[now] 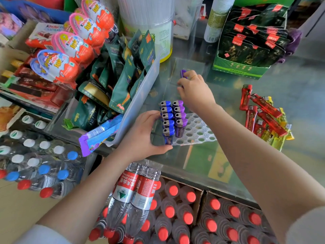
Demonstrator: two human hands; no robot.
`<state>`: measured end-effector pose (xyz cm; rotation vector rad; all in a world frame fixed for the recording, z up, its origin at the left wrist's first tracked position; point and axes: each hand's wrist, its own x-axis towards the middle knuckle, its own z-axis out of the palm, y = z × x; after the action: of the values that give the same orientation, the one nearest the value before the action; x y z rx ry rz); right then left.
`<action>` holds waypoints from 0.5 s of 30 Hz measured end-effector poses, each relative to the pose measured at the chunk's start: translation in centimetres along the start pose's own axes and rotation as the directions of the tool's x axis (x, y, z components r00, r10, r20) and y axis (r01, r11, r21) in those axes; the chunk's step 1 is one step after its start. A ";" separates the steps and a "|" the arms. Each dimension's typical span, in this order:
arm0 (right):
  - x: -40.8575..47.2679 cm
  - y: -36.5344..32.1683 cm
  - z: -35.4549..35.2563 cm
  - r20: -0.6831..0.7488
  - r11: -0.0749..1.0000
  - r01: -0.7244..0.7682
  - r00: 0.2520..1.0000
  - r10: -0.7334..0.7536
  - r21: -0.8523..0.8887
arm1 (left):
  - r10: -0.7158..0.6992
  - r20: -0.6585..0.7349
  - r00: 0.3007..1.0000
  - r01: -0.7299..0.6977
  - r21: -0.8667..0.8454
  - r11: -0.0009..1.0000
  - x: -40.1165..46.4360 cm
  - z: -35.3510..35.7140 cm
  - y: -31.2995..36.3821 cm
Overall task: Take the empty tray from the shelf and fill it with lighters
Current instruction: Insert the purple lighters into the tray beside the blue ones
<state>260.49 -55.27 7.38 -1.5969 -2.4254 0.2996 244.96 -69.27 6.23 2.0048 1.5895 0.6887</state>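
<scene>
Glass covered the table, a shop counter crowded with stock on its left and far sides; near its front edge lay the white tray, a plastic sheet of round holes. At the tray's left end the left hand was cupped around the corner, thumb on the near edge and fingers against the blue lighters, gripping tray and row together; those stood upright in a column of five, and just to their right stood a column of purple lighters, also upright in the holes; the remaining holes to the right were unfilled. Beyond the tray's far end the right hand hovered over the glass, fingers closed on a single purple lighter whose end stuck out past the knuckles; a ring showed on one finger. Farther right on the table, well apart from the tray, lay a loose heap of red and yellow lighters, lying flat and crossed over each other. To the left stood a clear bin of dark green snack packets, with egg-shaped chocolate packs behind it; at the far right sat a green carton of tea bags; below the table's near edge stood water bottles with red caps.
</scene>
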 end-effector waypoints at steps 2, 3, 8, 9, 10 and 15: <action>-1.5 0.2 -0.3 -0.033 0.998 0.061 0.998 -0.062 -0.022 | -0.002 -0.003 1.000 0.002 0.005 1.000 0.0 0.0 0.0; -2.4 0.4 -0.6 -0.033 0.997 0.080 0.996 -0.081 -0.015 | -0.003 -0.003 1.000 0.003 0.009 1.000 0.0 0.0 0.0; -4.5 2.1 -2.7 0.054 0.989 0.144 0.988 -0.146 0.032 | 0.011 0.006 1.000 -0.012 0.042 0.999 0.0 0.0 0.0; -4.2 2.7 -2.9 0.094 0.985 0.168 0.981 -0.171 0.036 | 0.017 0.008 1.000 -0.017 0.047 0.999 0.0 0.0 0.0; -3.8 3.3 -3.2 0.127 0.981 0.189 0.973 -0.192 0.037 | 0.021 0.008 1.000 -0.021 0.049 0.999 0.0 0.0 0.0; -3.5 4.5 -3.5 0.074 0.971 0.238 0.969 -0.237 -0.014 | 0.015 0.013 1.000 -0.015 0.041 0.999 0.0 -0.1 0.0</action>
<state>266.83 -56.58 9.15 -1.3057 -2.6500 0.2914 244.90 -69.29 6.32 2.0486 1.5949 0.6521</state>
